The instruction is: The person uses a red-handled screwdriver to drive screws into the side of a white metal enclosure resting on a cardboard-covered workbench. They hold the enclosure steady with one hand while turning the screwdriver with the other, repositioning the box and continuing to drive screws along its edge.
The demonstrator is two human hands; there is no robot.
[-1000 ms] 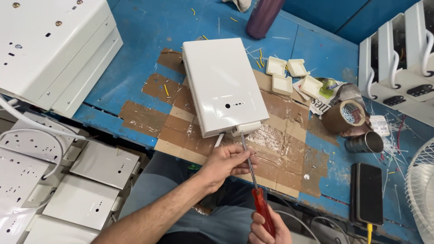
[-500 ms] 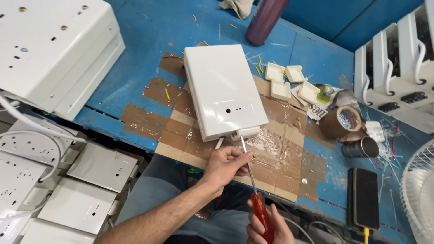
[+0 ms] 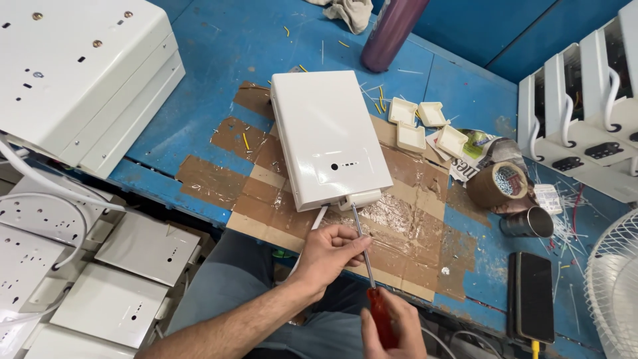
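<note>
Left hand (image 3: 330, 251) is curled, fingertips pinching the screwdriver (image 3: 367, 266) shaft | right hand (image 3: 392, 327) is closed round its red handle at the frame's bottom | steel cup (image 3: 527, 223) lies tipped, contents not visible | white enclosure (image 3: 327, 139) lies flat on the taped blue bench (image 3: 199, 100), just beyond the hands, the tip touching its near edge.

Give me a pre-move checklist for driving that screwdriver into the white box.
1. Screwdriver tip at the small block on the white box's near edge: ok.
2. Tip seated in a screw: cannot tell.
3. Right hand gripping the red handle: ok.
4. Left hand fingers steadying the shaft: ok.
5. Box flat on the taped bench: ok.
6. Nothing holding the box down: not ok, it might slide.
</note>
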